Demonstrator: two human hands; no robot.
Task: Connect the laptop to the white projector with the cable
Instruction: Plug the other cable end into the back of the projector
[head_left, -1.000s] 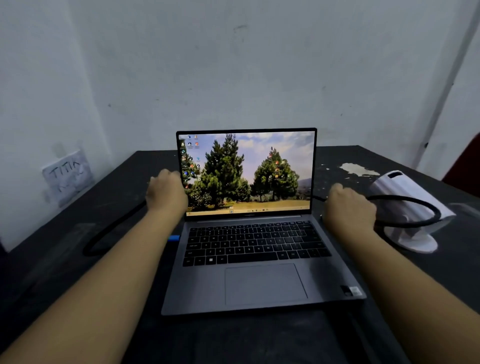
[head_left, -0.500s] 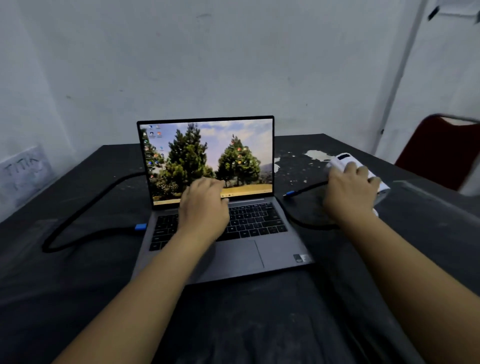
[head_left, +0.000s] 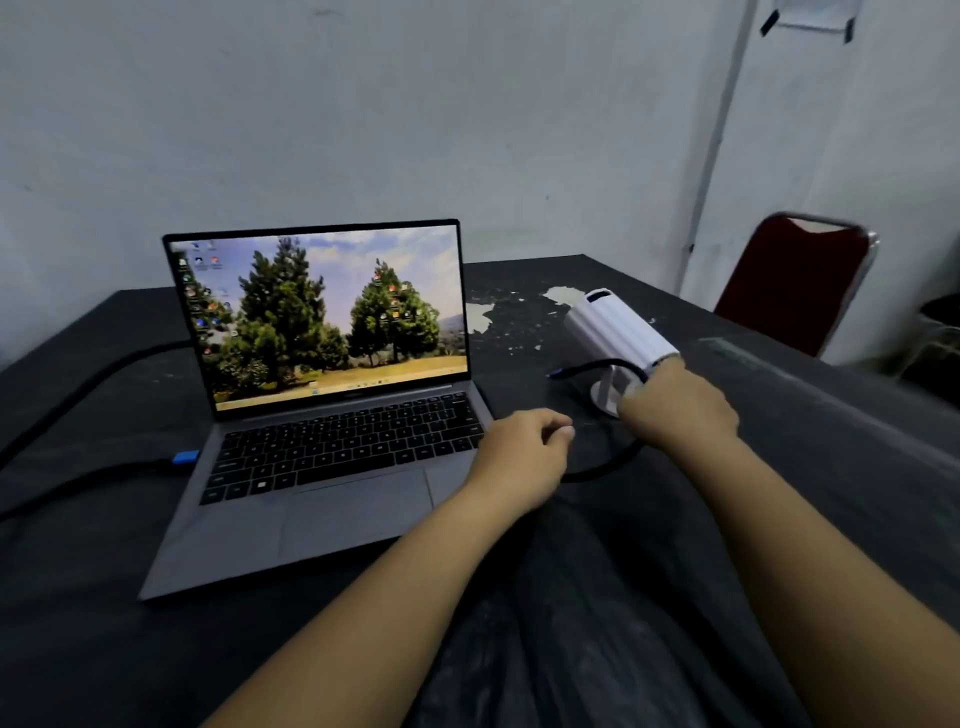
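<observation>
Cable (head_left: 597, 370) free end lies beside projector (head_left: 618, 327), right hand (head_left: 675, 410) touching it.

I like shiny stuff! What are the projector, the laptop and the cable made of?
White projector: looks like smooth matte plastic, with ribbed sides. Laptop: grey body with a dull sheen, probably metal, maybe plastic. Black cable: bends in loops, so likely a rubbery or braided sleeve; too blurry to tell.

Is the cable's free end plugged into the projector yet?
Not yet. The cable's blue-tipped plug lies loose on the table, left of the white projector.
</observation>
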